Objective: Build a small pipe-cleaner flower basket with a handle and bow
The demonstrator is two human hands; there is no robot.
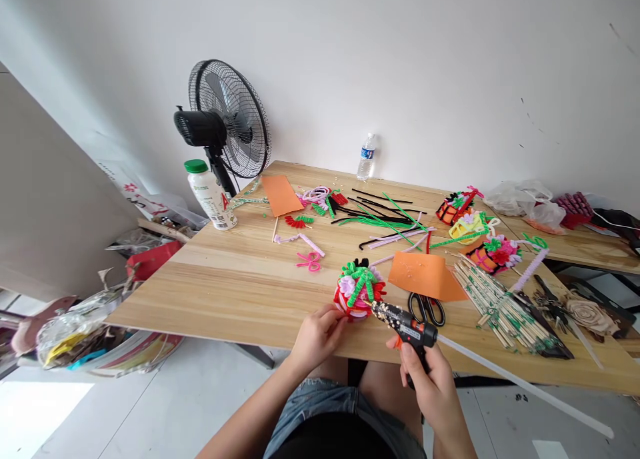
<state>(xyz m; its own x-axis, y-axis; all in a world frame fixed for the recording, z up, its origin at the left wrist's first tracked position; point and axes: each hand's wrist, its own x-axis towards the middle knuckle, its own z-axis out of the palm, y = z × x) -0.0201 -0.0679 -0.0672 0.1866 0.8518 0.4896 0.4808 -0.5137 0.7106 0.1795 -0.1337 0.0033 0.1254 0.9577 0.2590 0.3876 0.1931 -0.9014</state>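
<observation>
My right hand (pixel 425 372) is wrapped round the grip of a black hot glue gun (pixel 403 322), a finger at its orange trigger. A long whitish glue stick (pixel 530 382) trails from the gun's back end. The nozzle touches or nearly touches a pipe-cleaner flower basket (pixel 357 289) in red, pink, green and lilac near the table's front edge. With its fingers closed on the basket's lower left side, my left hand (pixel 320 332) steadies it. Black-handled scissors (pixel 427 309) lie just behind the gun, partly under an orange sheet (pixel 423 272).
Finished small baskets (pixel 493 252) stand at the right beside a bundle of wrapped sticks (pixel 505 306). Loose pipe cleaners (pixel 380 216) spread over the table's middle. A white bottle (pixel 210 196), a black fan (pixel 227 119) and a water bottle (pixel 367 158) stand farther back.
</observation>
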